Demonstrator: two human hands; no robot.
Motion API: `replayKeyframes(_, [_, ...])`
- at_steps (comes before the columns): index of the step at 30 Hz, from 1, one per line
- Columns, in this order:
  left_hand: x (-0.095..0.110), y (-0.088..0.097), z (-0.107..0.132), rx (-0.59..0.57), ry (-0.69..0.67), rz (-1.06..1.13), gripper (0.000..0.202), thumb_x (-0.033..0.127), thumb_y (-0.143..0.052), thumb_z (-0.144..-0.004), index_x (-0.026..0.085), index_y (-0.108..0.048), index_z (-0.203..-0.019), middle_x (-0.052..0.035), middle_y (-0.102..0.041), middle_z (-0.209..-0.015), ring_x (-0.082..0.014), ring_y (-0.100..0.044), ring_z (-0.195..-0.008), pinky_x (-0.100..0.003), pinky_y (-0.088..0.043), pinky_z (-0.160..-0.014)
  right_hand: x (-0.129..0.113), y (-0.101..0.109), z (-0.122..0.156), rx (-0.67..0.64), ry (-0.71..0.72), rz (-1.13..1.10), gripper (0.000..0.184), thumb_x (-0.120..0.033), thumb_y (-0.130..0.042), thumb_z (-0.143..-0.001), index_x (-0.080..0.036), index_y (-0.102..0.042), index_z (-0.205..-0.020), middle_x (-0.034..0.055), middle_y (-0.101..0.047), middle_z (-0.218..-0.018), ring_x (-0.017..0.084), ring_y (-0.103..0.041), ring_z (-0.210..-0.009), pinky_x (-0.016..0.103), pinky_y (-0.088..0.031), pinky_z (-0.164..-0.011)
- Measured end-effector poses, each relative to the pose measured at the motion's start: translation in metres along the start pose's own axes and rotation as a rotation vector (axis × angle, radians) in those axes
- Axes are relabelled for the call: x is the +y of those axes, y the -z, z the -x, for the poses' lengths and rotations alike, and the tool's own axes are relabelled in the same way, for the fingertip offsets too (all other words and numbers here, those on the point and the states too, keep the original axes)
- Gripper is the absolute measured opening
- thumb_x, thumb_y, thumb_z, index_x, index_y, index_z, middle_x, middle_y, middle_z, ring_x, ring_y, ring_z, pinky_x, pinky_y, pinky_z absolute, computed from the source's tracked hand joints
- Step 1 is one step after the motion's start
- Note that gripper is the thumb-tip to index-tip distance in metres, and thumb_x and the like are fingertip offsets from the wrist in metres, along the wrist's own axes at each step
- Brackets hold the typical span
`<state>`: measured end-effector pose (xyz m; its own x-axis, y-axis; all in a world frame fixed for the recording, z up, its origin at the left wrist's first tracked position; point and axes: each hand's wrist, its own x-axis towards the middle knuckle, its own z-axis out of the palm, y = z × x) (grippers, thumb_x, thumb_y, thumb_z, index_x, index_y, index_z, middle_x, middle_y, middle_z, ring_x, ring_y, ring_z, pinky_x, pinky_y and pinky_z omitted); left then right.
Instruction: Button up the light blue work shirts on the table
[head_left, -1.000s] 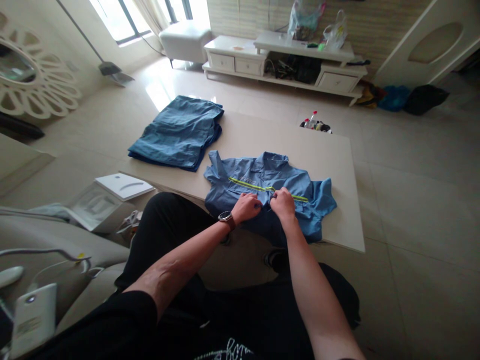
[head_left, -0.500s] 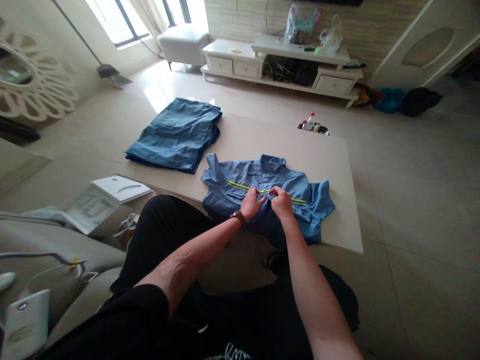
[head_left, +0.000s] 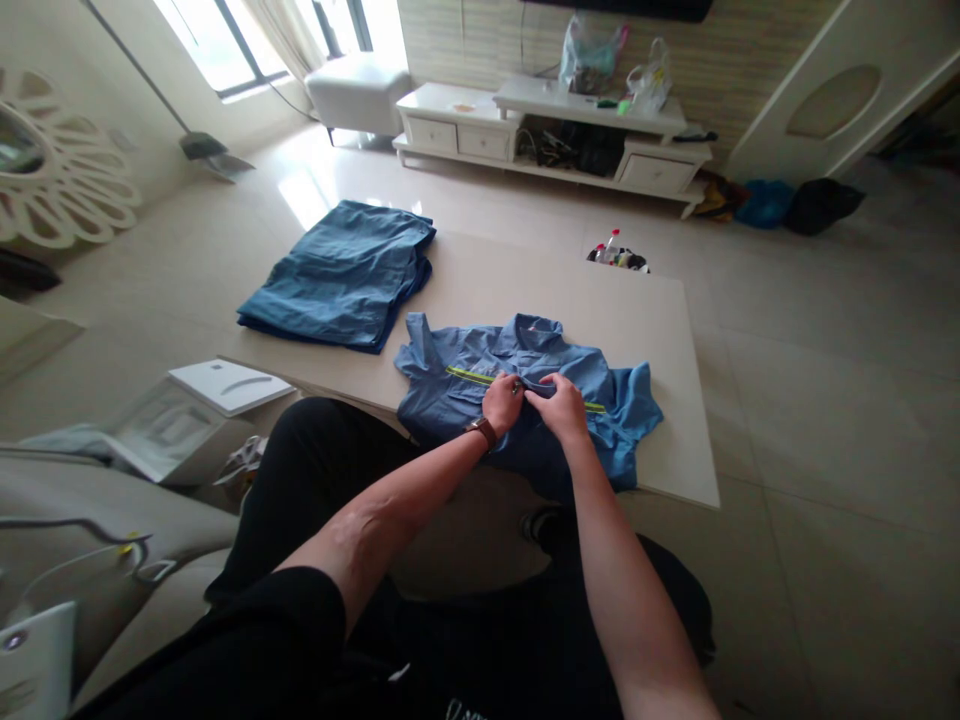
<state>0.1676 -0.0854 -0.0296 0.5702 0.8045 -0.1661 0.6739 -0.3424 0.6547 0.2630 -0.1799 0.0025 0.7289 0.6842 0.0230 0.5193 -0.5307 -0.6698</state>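
A blue shirt (head_left: 465, 400) with a collar and a yellow-green stripe across the chest lies front up on the pale table (head_left: 652, 330), its lower part hanging over the near edge. My left hand (head_left: 502, 402), with a watch on the wrist, is closed on the front opening near the stripe. Close beside it on the right, my right hand (head_left: 561, 408) pinches the edge of the same front opening. The fingertips of both hands almost meet, and whatever small fastening lies between them is too small to make out.
Folded blue garments (head_left: 341, 275) are stacked at the table's left end. A white box (head_left: 217, 400) stands left of my knee, beside the sofa (head_left: 150, 520). Bottles (head_left: 615, 245) show past the far table edge. Along the wall runs a white TV cabinet (head_left: 510, 150).
My left hand has closed more tightly, and my right hand has turned, lifting a fold of the shirt's front edge. The whole view has shifted slightly.
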Motion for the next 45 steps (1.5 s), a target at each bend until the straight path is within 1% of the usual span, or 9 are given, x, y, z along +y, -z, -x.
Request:
replayKeyframes(4, [-0.002, 0.008, 0.008, 0.009, -0.145, -0.045, 0.024, 0.025, -0.053, -0.1, 0.022, -0.076, -0.095, -0.0081, -0.07, -0.108, -0.0204, -0.068, -0.094, -0.03, -0.048, -0.081, -0.003, 0.0, 0.005, -0.05, -0.012, 0.165, 0.029, -0.037, -0.08, -0.084, -0.024, -0.078, -0.11, 0.01, -0.078, -0.111, 0.027, -0.071, -0.106, 0.034, -0.052, -0.093])
replayKeyframes(9, [-0.007, 0.016, 0.012, -0.013, -0.228, -0.095, 0.027, 0.028, -0.051, -0.103, 0.022, -0.077, -0.097, -0.0089, -0.07, -0.104, -0.0213, -0.068, -0.091, -0.031, -0.048, -0.082, -0.012, 0.004, 0.01, -0.105, -0.025, 0.219, 0.027, -0.036, -0.064, -0.099, -0.027, -0.081, -0.118, 0.0111, -0.08, -0.11, 0.028, -0.074, -0.104, 0.034, -0.053, -0.091])
replayKeyframes(20, [-0.011, 0.023, 0.011, -0.052, -0.42, -0.066, 0.025, 0.021, -0.048, -0.1, 0.023, -0.073, -0.096, -0.0071, -0.072, -0.105, -0.0204, -0.068, -0.089, -0.03, -0.045, -0.079, -0.012, 0.002, 0.009, -0.064, -0.107, 0.274, 0.029, -0.032, -0.056, -0.102, -0.026, -0.078, -0.121, 0.0129, -0.078, -0.113, 0.03, -0.073, -0.104, 0.034, -0.051, -0.087])
replayKeyframes(28, [-0.01, 0.027, 0.009, -0.084, -0.461, -0.097, 0.028, 0.022, -0.046, -0.1, 0.023, -0.074, -0.097, -0.0079, -0.073, -0.108, -0.0212, -0.068, -0.091, -0.03, -0.047, -0.081, -0.016, -0.002, 0.013, -0.025, -0.149, 0.271, 0.028, -0.032, -0.053, -0.103, -0.025, -0.076, -0.117, 0.014, -0.077, -0.111, 0.029, -0.073, -0.099, 0.034, -0.051, -0.085])
replayKeyframes(35, [-0.02, 0.027, 0.013, -0.189, -0.529, -0.132, 0.043, 0.013, -0.045, -0.096, 0.03, -0.079, -0.115, -0.0053, -0.073, -0.111, -0.0202, -0.07, -0.092, -0.03, -0.049, -0.082, -0.009, -0.001, 0.007, 0.106, -0.264, 0.277, 0.036, -0.03, -0.043, -0.106, -0.018, -0.071, -0.124, 0.0172, -0.076, -0.103, 0.028, -0.073, -0.093, 0.033, -0.05, -0.082])
replayKeyframes(37, [-0.027, 0.027, 0.012, -0.192, -0.49, -0.089, 0.034, 0.019, -0.053, -0.095, 0.029, -0.078, -0.116, -0.0048, -0.075, -0.109, -0.0202, -0.07, -0.094, -0.03, -0.051, -0.084, -0.008, 0.0, 0.005, 0.047, -0.206, 0.227, 0.032, -0.032, -0.047, -0.105, -0.02, -0.073, -0.119, 0.0137, -0.077, -0.102, 0.026, -0.072, -0.093, 0.031, -0.05, -0.083])
replayKeyframes(39, [-0.035, 0.03, 0.009, -0.221, -0.463, -0.002, 0.033, 0.031, -0.065, -0.093, 0.026, -0.075, -0.124, -0.0047, -0.075, -0.109, -0.0201, -0.07, -0.094, -0.029, -0.053, -0.086, -0.006, 0.004, 0.003, -0.099, -0.106, 0.123, 0.028, -0.037, -0.052, -0.103, -0.023, -0.075, -0.112, 0.0083, -0.077, -0.096, 0.023, -0.071, -0.09, 0.028, -0.049, -0.081])
replayKeyframes(42, [-0.052, 0.04, 0.003, -0.175, -0.459, 0.004, 0.043, 0.044, -0.063, -0.096, 0.025, -0.069, -0.135, -0.0077, -0.074, -0.12, -0.0231, -0.068, -0.11, -0.036, -0.053, -0.1, 0.005, 0.014, 0.0, -0.2, -0.046, 0.023, 0.034, -0.046, -0.052, -0.104, -0.023, -0.076, -0.109, 0.0058, -0.076, -0.093, 0.02, -0.071, -0.088, 0.026, -0.051, -0.082])
replayKeyframes(45, [-0.077, 0.052, -0.004, -0.063, -0.375, -0.213, 0.046, 0.04, -0.055, -0.1, 0.034, -0.063, -0.144, -0.0086, -0.06, -0.151, -0.0325, -0.047, -0.147, -0.057, -0.033, -0.124, 0.029, 0.025, 0.002, -0.134, -0.102, 0.164, 0.037, -0.044, -0.052, -0.103, -0.019, -0.075, -0.117, 0.0122, -0.073, -0.115, 0.024, -0.07, -0.107, 0.033, -0.051, -0.098])
